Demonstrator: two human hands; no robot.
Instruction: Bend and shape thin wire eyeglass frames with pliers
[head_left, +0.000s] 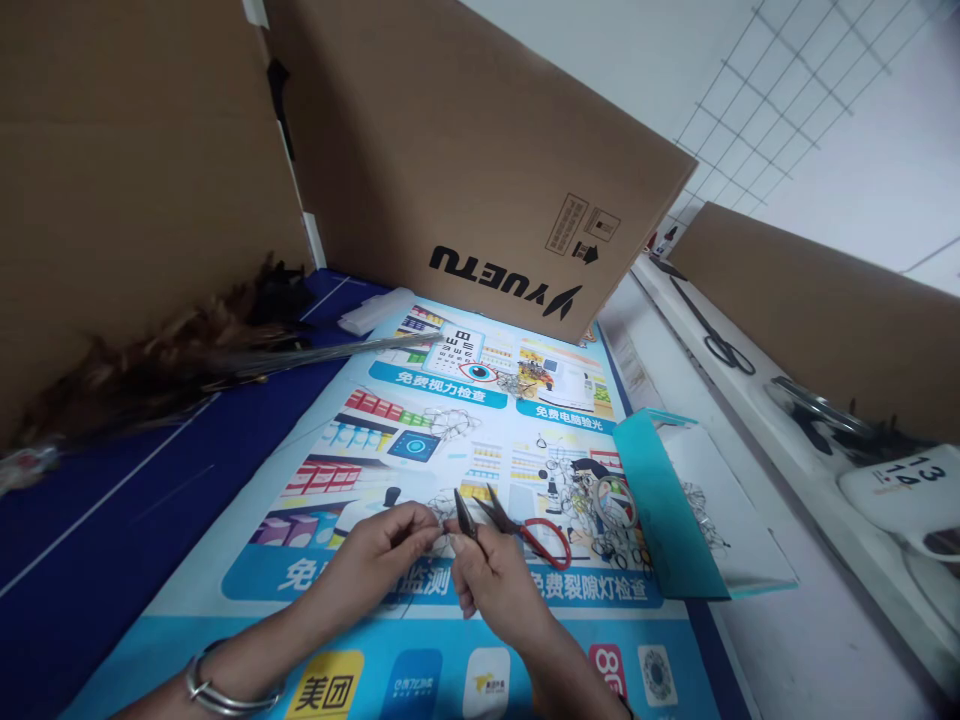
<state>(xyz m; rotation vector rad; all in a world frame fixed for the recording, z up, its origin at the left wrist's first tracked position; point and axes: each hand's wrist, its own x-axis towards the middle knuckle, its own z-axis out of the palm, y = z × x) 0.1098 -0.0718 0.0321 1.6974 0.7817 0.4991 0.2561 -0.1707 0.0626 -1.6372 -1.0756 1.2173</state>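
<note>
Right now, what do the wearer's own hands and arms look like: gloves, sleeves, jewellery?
Left hand and right hand: five-fingered, ungloved. No sleeves on the visible forearms. Shiny, rounded silver-coloured metal bangles circle the left arm. A small dark edge by the right arm is too cropped to identify.

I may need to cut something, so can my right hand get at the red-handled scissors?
Probably yes: the red-handled scissors lie just beside your right hand, their visible loop uncovered. That hand holds a dark pointed tool, though, so it may need freeing first.
</note>
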